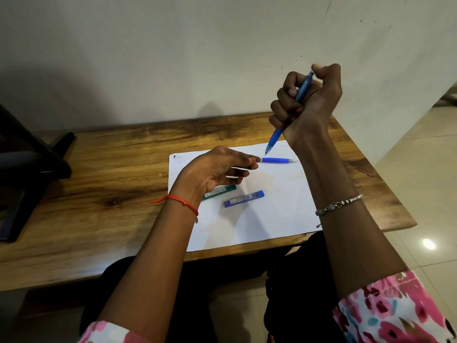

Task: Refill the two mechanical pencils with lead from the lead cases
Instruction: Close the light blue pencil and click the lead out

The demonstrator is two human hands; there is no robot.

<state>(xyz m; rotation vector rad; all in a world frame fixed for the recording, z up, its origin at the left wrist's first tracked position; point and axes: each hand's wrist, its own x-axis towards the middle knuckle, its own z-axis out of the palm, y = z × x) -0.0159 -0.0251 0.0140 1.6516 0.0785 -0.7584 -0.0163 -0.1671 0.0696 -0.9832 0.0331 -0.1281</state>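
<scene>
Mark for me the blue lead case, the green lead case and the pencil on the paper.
blue lead case [243, 198], head view, middle of its body.
green lead case [221, 190], head view, its exposed right half.
pencil on the paper [275, 160], head view, its blue barrel.

Blue held pencil [273, 142]; blue lying pencil [277, 160]; green case [220, 190]; blue case [243, 198]; white paper [272, 219].
</scene>
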